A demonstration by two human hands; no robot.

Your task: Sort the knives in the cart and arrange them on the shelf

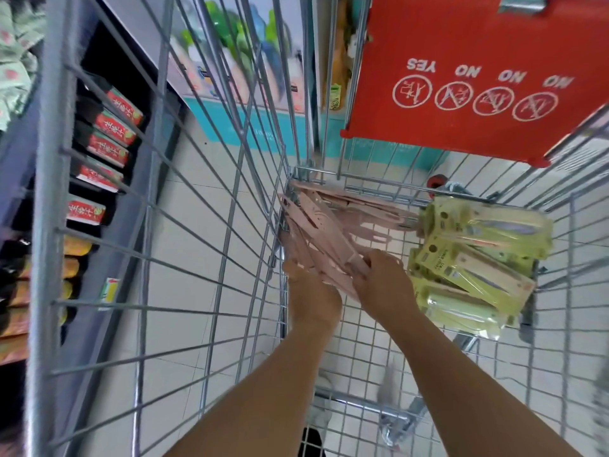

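Plainly, both forearms reach up from the bottom of the frame into the wire cart (211, 225); the left hand (309, 285) lies under the near end of the pink knife packs (329, 225), its fingers hidden beneath them, so how tightly it holds cannot be told; the right hand (382, 275) curls its fingers over the top of the same bundle, gripping it from above. The pink packs sit fanned and loose at the centre of the frame, jammed against the cart's corner wires; just right of them lies the stack of yellow-green knife packs (474, 258), apart from the pink ones but near. The risk, judged from this: the bundle is uneven and only clamped at one end, so a lift could let the far packs slide out or snag in the mesh (card hang-tabs catch easily); a spill could also mix the two sorts again. Farther off, at upper right, hangs the red child-seat flap (478, 61); at left the shelf (33, 159) holds red-labelled packets (108, 143).
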